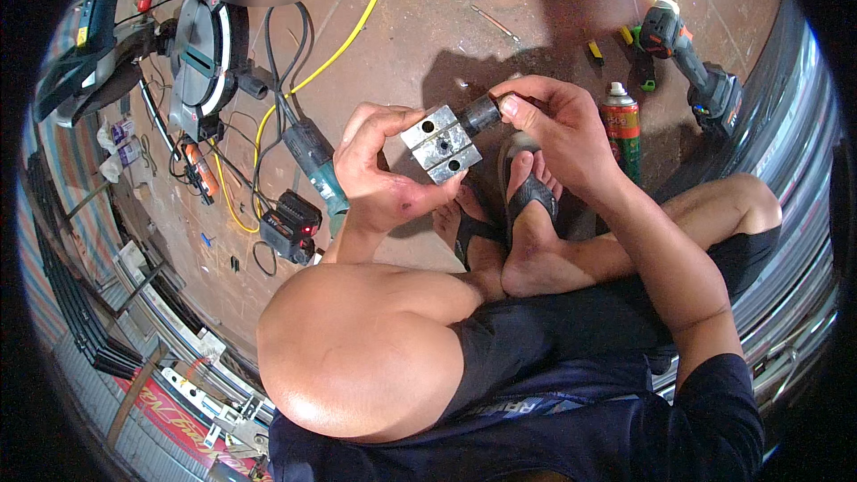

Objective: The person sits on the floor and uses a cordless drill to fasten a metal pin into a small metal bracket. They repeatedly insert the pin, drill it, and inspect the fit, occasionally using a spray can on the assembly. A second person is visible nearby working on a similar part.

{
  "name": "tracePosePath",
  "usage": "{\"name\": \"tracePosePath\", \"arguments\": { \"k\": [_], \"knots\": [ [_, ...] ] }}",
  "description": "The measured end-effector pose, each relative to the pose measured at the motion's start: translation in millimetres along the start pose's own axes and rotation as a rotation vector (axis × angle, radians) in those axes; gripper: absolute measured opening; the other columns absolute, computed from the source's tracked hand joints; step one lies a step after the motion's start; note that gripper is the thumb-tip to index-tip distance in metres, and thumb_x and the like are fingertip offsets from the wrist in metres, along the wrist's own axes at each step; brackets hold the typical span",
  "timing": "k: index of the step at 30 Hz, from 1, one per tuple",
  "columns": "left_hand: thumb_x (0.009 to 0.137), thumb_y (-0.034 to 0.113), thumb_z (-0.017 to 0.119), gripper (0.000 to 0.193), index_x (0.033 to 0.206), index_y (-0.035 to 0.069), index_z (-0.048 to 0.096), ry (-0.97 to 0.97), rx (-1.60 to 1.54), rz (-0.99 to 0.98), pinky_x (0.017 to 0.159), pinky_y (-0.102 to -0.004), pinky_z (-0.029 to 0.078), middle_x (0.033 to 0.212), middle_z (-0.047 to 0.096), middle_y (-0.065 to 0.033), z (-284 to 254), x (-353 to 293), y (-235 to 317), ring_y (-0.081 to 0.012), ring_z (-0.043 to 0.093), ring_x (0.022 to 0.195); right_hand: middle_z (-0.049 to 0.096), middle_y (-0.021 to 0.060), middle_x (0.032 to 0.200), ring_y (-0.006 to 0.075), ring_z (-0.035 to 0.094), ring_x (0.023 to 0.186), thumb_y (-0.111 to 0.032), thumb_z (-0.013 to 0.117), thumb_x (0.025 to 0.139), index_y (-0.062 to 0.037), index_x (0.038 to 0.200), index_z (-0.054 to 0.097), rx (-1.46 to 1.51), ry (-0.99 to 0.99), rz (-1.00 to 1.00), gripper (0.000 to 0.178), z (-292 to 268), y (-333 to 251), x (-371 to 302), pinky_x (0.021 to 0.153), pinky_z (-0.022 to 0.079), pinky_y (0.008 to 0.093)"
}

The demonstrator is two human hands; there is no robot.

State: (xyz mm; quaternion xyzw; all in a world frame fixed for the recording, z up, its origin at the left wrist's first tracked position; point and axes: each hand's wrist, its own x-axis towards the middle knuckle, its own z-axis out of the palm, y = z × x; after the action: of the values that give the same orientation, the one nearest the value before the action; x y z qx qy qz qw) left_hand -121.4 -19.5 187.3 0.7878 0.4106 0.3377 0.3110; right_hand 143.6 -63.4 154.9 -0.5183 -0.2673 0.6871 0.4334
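Note:
My left hand point(379, 161) grips a square metal block point(443, 145) by two opposite edges, thumb below and fingers above. The block is silvery and scuffed, with grooves across its face and dark round holes. A short dark cylinder point(479, 114) sticks out from the block's upper right side. My right hand point(549, 125) pinches the far end of that cylinder between thumb and fingers. Whether the cylinder is fixed into the block cannot be seen. Both hands are held above my sandalled feet.
A spray can point(621, 129) stands right of my right hand, with a cordless drill point(687, 62) beyond. An angle grinder point(312, 161) and a battery charger point(290, 225) lie at left. A miter saw point(210, 54), yellow cable point(357, 40) and screwdriver point(495, 23) are farther off. Metal profiles point(794, 214) line the right.

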Motion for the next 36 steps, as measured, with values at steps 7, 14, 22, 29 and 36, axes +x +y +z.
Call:
{"name": "tracePosePath", "arguments": {
  "k": [7, 14, 22, 29, 36],
  "knots": [
    [0.062, 0.025, 0.112, 0.071, 0.116, -0.003, 0.077, -0.010, -0.028, -0.039, 0.087, -0.0361, 0.060, 0.107, 0.075, -0.0134, 3, -2, 1, -0.0235, 0.074, 0.097, 0.082, 0.0046, 0.112, 0.0100, 0.070, 0.104, -0.013, 0.079, 0.111, 0.0039, 0.126, 0.081, -0.012, -0.011, 0.015, 0.023, -1, 4, 1, 0.095, 0.058, 0.0304],
    [0.059, 0.021, 0.110, 0.069, 0.116, -0.002, 0.078, -0.014, -0.003, -0.018, 0.087, -0.0374, 0.063, 0.108, 0.076, -0.0146, 3, -2, 1, -0.0267, 0.076, 0.097, 0.079, 0.0005, 0.106, 0.0069, 0.065, 0.097, -0.014, 0.078, 0.112, 0.0029, 0.126, 0.081, -0.051, 0.004, 0.029, 0.022, -2, 9, 2, 0.088, 0.056, 0.0275],
    [0.063, 0.017, 0.109, 0.070, 0.122, -0.002, 0.077, -0.007, -0.050, -0.008, 0.093, -0.0404, 0.064, 0.115, 0.076, -0.0175, 9, -3, -8, -0.0313, 0.078, 0.108, 0.081, 0.0038, 0.107, 0.0081, 0.068, 0.097, -0.013, 0.079, 0.111, 0.0020, 0.126, 0.082, -0.100, 0.044, -0.074, 0.022, -2, 6, 3, 0.088, 0.058, 0.0292],
    [0.063, 0.016, 0.109, 0.072, 0.125, -0.001, 0.076, -0.001, -0.059, 0.003, 0.095, -0.0421, 0.063, 0.118, 0.078, -0.0184, 12, -4, -15, -0.0319, 0.077, 0.113, 0.083, 0.0053, 0.106, 0.0087, 0.071, 0.098, -0.011, 0.080, 0.108, -0.0004, 0.126, 0.083, -0.234, 0.104, -0.220, 0.021, -1, 4, -1, 0.088, 0.058, 0.0303],
    [0.061, 0.016, 0.108, 0.062, 0.114, -0.001, 0.079, 0.009, -0.025, 0.062, 0.091, -0.0357, 0.059, 0.109, 0.077, -0.0115, -13, 69, 29, -0.0222, 0.072, 0.098, 0.081, 0.0037, 0.117, 0.0106, 0.069, 0.111, -0.011, 0.075, 0.112, 0.0032, 0.129, 0.079, -0.270, 0.154, -0.307, 0.023, -3, -61, -3, 0.103, 0.054, 0.0292]
  ]
}}
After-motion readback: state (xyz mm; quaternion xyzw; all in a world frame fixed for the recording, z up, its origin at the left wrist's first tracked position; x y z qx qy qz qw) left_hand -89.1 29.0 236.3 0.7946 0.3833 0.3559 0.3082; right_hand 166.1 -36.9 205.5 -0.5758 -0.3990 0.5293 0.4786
